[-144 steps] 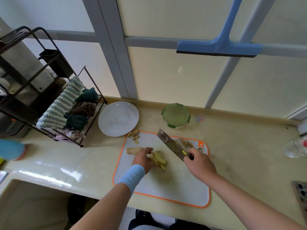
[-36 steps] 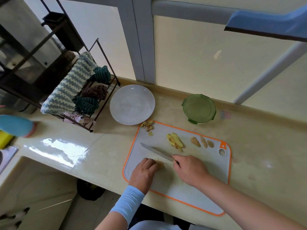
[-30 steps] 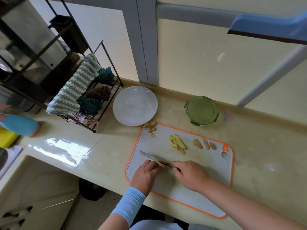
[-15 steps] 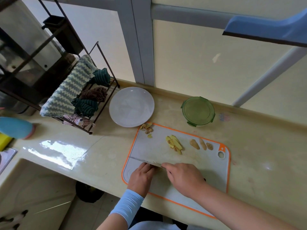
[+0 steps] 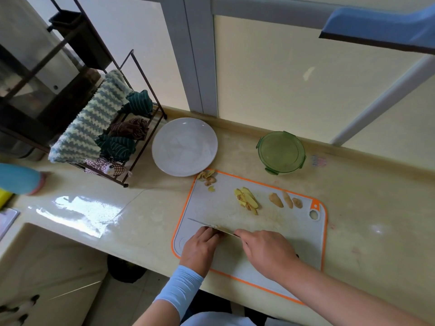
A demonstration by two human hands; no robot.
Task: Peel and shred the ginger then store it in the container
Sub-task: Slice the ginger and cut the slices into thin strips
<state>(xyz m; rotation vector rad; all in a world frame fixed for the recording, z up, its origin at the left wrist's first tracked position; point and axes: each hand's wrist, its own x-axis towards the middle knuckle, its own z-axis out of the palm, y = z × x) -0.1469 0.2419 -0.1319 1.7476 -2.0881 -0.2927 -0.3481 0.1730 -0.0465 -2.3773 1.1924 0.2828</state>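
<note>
On the white, orange-rimmed cutting board (image 5: 289, 234), my left hand (image 5: 200, 249) holds a small ginger piece, mostly hidden under its fingers. My right hand (image 5: 267, 252) grips the knife (image 5: 211, 226), whose blade stands edge-down right against my left fingertips. A pile of yellow ginger slices (image 5: 247, 200) lies mid-board, three unpeeled ginger bits (image 5: 284, 200) to its right, and peel scraps (image 5: 207, 177) at the board's far left corner. The green lidded container (image 5: 281, 152) stands behind the board.
A white plate (image 5: 184, 147) sits left of the container. A black wire rack (image 5: 103, 128) with cloths stands at the far left, a blue object (image 5: 18, 178) beside it. A sink basin (image 5: 47, 267) lies at near left. A blue squeegee (image 5: 381, 29) hangs overhead.
Both hands shifted from mid-board to its near left part. The sliced pile now lies apart from them. Over the last second the blade has turned edge-down against my left fingers.
</note>
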